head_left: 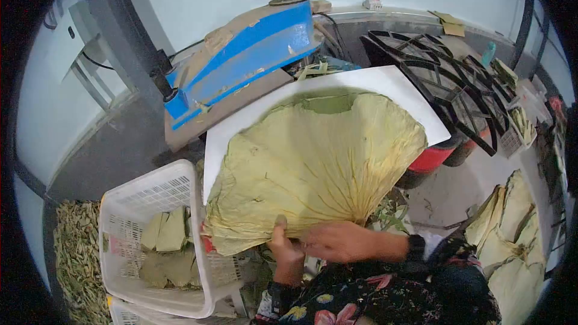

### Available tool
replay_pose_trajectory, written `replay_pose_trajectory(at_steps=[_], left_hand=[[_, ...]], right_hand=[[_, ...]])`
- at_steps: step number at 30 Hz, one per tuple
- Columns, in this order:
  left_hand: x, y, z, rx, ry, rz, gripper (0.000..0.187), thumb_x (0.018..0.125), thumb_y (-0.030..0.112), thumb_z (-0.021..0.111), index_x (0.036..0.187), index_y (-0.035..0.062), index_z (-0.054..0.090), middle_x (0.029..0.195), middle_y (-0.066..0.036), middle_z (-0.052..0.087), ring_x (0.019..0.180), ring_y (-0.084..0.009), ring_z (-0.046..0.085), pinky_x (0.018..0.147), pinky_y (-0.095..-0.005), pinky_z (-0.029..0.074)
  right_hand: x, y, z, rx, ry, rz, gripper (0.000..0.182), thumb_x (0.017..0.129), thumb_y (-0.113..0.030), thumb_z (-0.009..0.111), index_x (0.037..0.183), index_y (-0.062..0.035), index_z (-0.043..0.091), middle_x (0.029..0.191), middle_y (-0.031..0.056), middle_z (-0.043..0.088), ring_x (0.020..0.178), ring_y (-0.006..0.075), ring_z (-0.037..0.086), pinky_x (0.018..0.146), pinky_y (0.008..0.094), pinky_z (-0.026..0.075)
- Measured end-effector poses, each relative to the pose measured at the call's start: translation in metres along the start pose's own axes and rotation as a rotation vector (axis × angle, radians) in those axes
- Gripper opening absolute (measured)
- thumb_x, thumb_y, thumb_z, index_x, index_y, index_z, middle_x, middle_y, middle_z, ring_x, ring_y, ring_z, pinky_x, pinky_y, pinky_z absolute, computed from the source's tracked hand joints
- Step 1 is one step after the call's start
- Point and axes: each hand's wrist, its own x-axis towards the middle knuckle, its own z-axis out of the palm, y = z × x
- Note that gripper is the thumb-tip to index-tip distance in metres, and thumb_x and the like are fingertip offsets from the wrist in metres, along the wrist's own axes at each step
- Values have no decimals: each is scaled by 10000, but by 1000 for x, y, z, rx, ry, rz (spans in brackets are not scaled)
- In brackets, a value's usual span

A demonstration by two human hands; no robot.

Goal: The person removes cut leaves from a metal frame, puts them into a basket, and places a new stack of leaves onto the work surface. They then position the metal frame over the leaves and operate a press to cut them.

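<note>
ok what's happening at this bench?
A person holds a stack of large dried leaves fanned out over a white board. The left hand pinches the near edge with the thumb on top; the right hand holds the same edge beside it. A blue press sits behind the board. A white basket at left holds cut leaf pieces, and more leaves lie at right.

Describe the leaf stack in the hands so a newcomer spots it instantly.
Start at the blue machine; below it lies a white board. On that board rests the leaf stack, gripped at its near edge by both hands. It is whole and fan-shaped, unlike the cut pieces in the white basket.
</note>
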Motion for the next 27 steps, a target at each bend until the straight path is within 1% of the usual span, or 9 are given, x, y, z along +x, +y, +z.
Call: replay_pose_trajectory(at_steps=[1, 3, 5, 6, 11, 15, 18, 22, 27], left_hand=[[-1, 4, -1, 10, 43, -7, 339, 836, 132, 515, 1156, 20, 493, 1100, -107, 553, 994, -246, 558, 867, -400, 457], [0, 18, 9, -77, 179, -140, 344, 819, 152, 533, 1140, 32, 499, 1093, -100, 557, 1005, -253, 552, 869, -437, 455], [0, 21, 2, -69, 167, -173, 341, 814, 150, 527, 1135, 39, 501, 1095, -102, 557, 1011, -261, 552, 852, -441, 466], [-2, 22, 2, -63, 165, -186, 341, 814, 150, 527, 1135, 39, 501, 1095, -102, 557, 1011, -261, 552, 852, -441, 466], [-8, 35, 2, -71, 215, -255, 321, 816, 146, 508, 1117, 34, 513, 1091, -106, 564, 999, -272, 562, 818, -416, 485], [-32, 63, 24, 84, 244, -267, 298, 799, 95, 510, 1087, 25, 538, 1063, -118, 582, 1000, -290, 566, 826, -427, 479], [-42, 64, -5, 1429, -337, 538, 323, 783, 54, 537, 1104, 17, 546, 1077, -144, 585, 1024, -304, 557, 855, -424, 458], [-35, 53, 8, 530, -5, 37, 379, 791, 81, 555, 1161, 13, 513, 1151, -155, 551, 1088, -292, 519, 913, -435, 414], [2, 64, 43, 262, -3, 67, 442, 798, 107, 574, 1218, 9, 480, 1225, -167, 517, 1152, -280, 481, 972, -445, 370]], right_hand=[[-17, -2, -10, 208, 8, -124, 287, 725, -229, 594, 969, -79, 586, 914, 94, 595, 832, 284, 583, 677, 391, 473], [-69, -19, -16, 497, -449, 450, 273, 826, -265, 575, 1017, -71, 589, 974, 122, 585, 903, 300, 576, 741, 401, 471], [-103, -23, -24, 972, -361, 1250, 307, 815, -267, 617, 1067, -91, 611, 1123, 130, 581, 1010, 221, 560, 778, 343, 466], [-121, -20, -14, 973, -355, 1264, 307, 815, -267, 617, 1067, -91, 611, 1123, 130, 581, 1010, 221, 560, 778, 343, 466], [-119, 18, 5, 2284, 975, 1084, 590, 859, -451, 548, 1320, -118, 392, 1290, 114, 470, 1163, 276, 453, 946, 457, 375], [-109, 54, 3, 1867, 1348, 1060, 802, 823, -518, 552, 1389, -52, 227, 1399, 147, 317, 1260, 341, 340, 1005, 508, 315], [-96, 69, -27, 1696, 1199, 1150, 701, 834, -395, 589, 1352, -30, 288, 1322, 149, 418, 1182, 325, 438, 959, 483, 383], [-80, 93, -49, 1329, 1098, 1292, 503, 844, -187, 586, 1271, -6, 391, 1185, 126, 531, 1031, 280, 548, 877, 429, 463], [-41, 120, -111, 1175, 1359, 1117, 452, 870, -136, 556, 1275, -6, 401, 1208, 123, 512, 1085, 256, 517, 935, 390, 428]])
